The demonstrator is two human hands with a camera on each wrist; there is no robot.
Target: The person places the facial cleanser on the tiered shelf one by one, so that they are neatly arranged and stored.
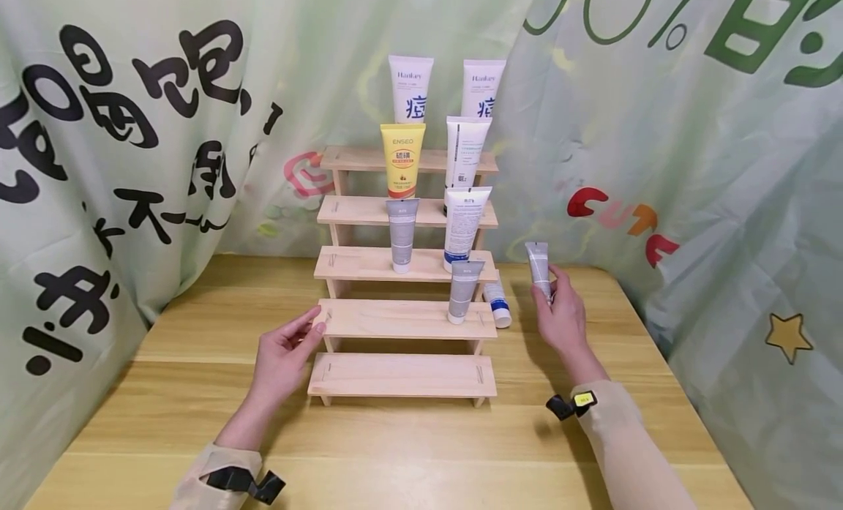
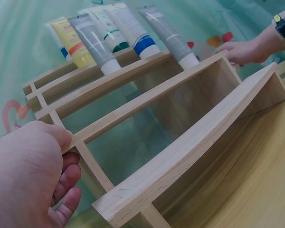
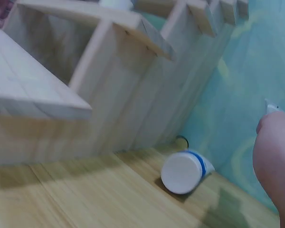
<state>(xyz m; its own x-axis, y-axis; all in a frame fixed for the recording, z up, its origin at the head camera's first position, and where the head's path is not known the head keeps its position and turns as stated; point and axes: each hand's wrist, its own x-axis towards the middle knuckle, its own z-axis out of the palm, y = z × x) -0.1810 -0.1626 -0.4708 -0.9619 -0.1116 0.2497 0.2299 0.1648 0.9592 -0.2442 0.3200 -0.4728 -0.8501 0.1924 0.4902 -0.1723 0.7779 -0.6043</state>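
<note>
My left hand (image 1: 283,356) grips the left end of a five-step wooden display rack, at its second step from the bottom (image 1: 402,318); the left wrist view shows the thumb (image 2: 61,135) at that corner. To the right of the rack, my right hand (image 1: 563,312) holds a small grey tube (image 1: 538,265) upright by its lower part, above the table. A matching grey tube (image 1: 464,290) stands on the right of the gripped step. Another grey tube (image 1: 402,235) and a white tube with a blue band (image 1: 466,225) stand one step higher.
A yellow tube (image 1: 402,159) and a white tube (image 1: 466,151) stand on the fourth step, with two white tubes, left (image 1: 411,89) and right (image 1: 483,89), on top. A white tube with a blue band (image 1: 499,305) lies beside the rack. Printed curtains (image 1: 276,181) hang behind the wooden table (image 1: 408,459).
</note>
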